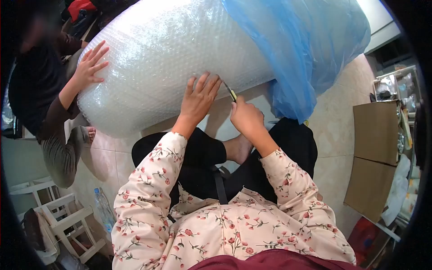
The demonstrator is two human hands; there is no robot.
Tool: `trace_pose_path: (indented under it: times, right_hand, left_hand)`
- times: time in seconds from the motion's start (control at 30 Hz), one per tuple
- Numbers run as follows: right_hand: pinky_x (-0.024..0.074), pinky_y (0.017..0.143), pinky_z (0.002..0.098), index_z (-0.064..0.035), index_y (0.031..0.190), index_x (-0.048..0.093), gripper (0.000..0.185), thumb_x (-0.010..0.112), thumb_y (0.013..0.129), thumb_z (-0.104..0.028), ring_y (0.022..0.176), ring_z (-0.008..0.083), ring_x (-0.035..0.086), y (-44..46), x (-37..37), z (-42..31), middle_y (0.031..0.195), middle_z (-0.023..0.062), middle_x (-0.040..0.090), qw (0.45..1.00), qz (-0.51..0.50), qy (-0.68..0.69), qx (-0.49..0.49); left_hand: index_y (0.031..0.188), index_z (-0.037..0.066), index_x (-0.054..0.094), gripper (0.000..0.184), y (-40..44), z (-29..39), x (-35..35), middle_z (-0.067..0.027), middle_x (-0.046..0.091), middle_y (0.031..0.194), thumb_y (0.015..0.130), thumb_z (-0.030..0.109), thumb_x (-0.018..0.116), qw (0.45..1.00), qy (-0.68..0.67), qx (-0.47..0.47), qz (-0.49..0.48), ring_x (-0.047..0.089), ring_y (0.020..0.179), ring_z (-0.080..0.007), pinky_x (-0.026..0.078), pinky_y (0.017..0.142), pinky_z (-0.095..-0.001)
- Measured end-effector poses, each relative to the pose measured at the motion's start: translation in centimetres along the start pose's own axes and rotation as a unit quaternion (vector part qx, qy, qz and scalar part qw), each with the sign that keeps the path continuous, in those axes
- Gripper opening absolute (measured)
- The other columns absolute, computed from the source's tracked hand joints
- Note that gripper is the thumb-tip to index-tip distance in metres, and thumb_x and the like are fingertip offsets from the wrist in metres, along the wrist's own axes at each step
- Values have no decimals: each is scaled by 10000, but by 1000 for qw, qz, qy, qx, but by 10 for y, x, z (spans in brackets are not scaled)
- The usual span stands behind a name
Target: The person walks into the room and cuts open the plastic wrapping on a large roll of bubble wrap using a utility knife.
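A large roll of bubble wrap [166,58] lies across the floor in front of me, its right part covered by a blue plastic bag [292,49]. My left hand [199,96] rests on the roll's near side, palm down with the fingers spread. A cutter [231,92] with a yellow handle is gripped in my right hand [246,118], its blade pointing up and left at the wrap, close to my left fingertips. Whether the blade touches the wrap is too small to tell.
At the left a co-worker [36,85] sits with one hand on the roll's left end. A white rack [67,216] and a plastic bottle [103,209] stand at lower left. Brown cardboard [375,135] and shelving are at the right.
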State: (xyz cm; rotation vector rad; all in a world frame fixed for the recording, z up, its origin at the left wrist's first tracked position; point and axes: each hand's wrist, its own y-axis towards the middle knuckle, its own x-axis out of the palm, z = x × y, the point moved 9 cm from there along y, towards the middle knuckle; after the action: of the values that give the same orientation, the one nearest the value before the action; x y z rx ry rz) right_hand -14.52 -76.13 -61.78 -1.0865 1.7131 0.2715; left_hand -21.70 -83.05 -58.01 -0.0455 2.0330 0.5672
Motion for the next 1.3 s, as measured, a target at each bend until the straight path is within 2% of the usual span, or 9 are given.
trace_pose_path:
  times: [0.3,0.47,0.57,0.67,0.73,0.87,1.1,1.17,1.3]
  right_hand:
    - [435,644,473,-5,890,448,256,387,834,-248,716,402,561,0,-9,-23,747,236,568,1000,-10,-15,-19]
    - [431,642,485,-2,871,446,233,384,835,-224,705,403,563,3,2,-26,748,236,569,998,-21,-53,12]
    - [441,636,474,-2,875,443,216,383,833,-206,705,396,567,27,15,-23,741,234,572,999,11,-26,20]
    - [451,629,461,0,874,439,215,385,831,-203,698,389,571,28,19,-20,726,235,573,999,4,-45,18]
    - [475,662,403,-3,917,453,175,395,785,-102,769,345,588,9,11,-25,811,217,585,998,-1,-70,0]
    - [470,662,415,-2,929,436,175,384,792,-97,763,343,589,8,20,-20,809,225,583,996,-48,-50,57]
    - [468,639,434,-8,936,412,170,371,803,-104,721,353,591,4,25,-20,749,219,587,998,-18,-58,33]
    - [469,634,434,-9,937,415,171,371,804,-107,714,355,591,4,27,-17,742,217,587,996,-26,-75,42]
    - [465,637,438,-3,948,405,180,363,817,-119,711,364,587,28,29,-25,738,223,583,999,9,-41,13]
  left_hand:
    - [1105,204,479,396,2,-14,7,79,417,1114,729,305,549,1000,2,-14,-5,296,1124,-115,209,910,-357]
    - [1220,230,380,451,-6,-4,21,81,336,1235,787,328,456,995,96,0,-17,251,1184,-120,117,977,-393]
    - [1211,220,385,459,-7,0,27,77,318,1239,754,247,408,994,106,-11,-18,254,1180,-100,66,998,-412]
    - [1214,224,383,459,-10,3,32,82,303,1260,755,245,402,990,138,7,-20,252,1181,-93,31,1001,-423]
    - [1218,226,377,463,-9,1,32,82,293,1272,755,244,401,991,131,14,-15,244,1187,-90,29,1001,-424]
    - [1247,241,345,502,-9,3,31,87,270,1303,751,199,412,996,88,1,-35,224,1212,-106,2,1003,-421]
    - [1228,241,372,482,-7,-5,30,89,280,1300,750,195,409,996,87,13,-10,226,1213,-104,5,1001,-423]
    - [1210,233,389,459,-5,-7,27,84,294,1281,752,246,409,996,93,-3,-6,208,1216,-93,54,999,-401]
    - [1200,232,401,448,-5,-7,29,86,292,1282,752,237,408,996,85,-6,0,203,1218,-92,56,996,-400]
